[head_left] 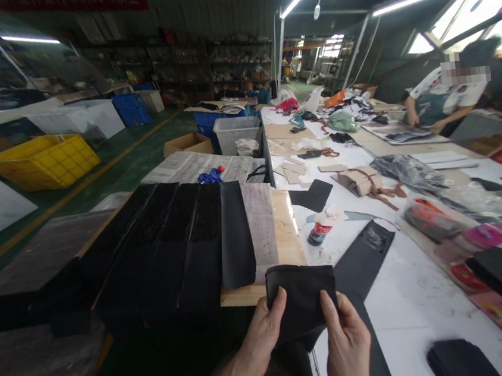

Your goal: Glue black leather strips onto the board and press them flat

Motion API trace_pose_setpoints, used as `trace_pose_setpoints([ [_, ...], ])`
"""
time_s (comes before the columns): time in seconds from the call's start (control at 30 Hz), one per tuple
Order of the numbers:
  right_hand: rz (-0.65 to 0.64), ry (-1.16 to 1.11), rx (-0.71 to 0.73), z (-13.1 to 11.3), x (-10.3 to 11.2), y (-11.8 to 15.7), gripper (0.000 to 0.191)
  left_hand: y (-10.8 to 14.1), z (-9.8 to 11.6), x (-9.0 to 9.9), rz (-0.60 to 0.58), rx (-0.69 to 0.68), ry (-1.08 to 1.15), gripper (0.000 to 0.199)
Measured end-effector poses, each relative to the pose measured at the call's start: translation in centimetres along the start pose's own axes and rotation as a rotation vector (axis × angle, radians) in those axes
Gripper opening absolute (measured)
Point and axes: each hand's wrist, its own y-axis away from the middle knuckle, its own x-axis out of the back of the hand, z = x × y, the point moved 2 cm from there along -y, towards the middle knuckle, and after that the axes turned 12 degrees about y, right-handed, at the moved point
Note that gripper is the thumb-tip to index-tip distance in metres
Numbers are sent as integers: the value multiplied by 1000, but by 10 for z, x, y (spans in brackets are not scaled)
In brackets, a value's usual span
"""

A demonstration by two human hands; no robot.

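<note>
A black flat piece of material (302, 296), fabric or leather by its look, is held up between my two hands over the table's near edge. My left hand (261, 333) pinches its left side, thumb on the near face. At its right side my right hand (347, 336) grips it the same way, with the fingers hidden behind. Long black strips (158, 239) lie side by side on a board to the left, some with a glossy surface. Another dark strip (238, 237) rests at their right end. Under and beyond my right hand, a long black piece (366, 259) lies on the white table.
On the white table (406, 297) stand a small bottle with a red label (319, 231) and a beige bundle with brown straps (360, 181). A stack of black pieces (461, 360) lies near right. Across the table a person (443, 96) works. A yellow crate (44, 162) sits left.
</note>
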Motion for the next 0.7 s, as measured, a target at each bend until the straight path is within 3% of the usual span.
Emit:
trace_pose_setpoints([
  [0.17,13,-6,-43,4,0,-2,43,1,2,-2,-49,-20,-22,86],
  [0.3,83,-37,-59,4,-2,-3,44,0,-2,1,-1,-37,-94,89],
  [0.53,105,-151,-120,6,-1,-9,44,-2,-4,0,-86,-114,-140,77],
  [0.63,-20,-248,-256,1,1,-13,60,-3,-4,-1,-149,-154,-151,73],
  [0.7,-145,-196,-281,-5,3,-12,51,-4,-3,-1,-225,-197,-160,68],
])
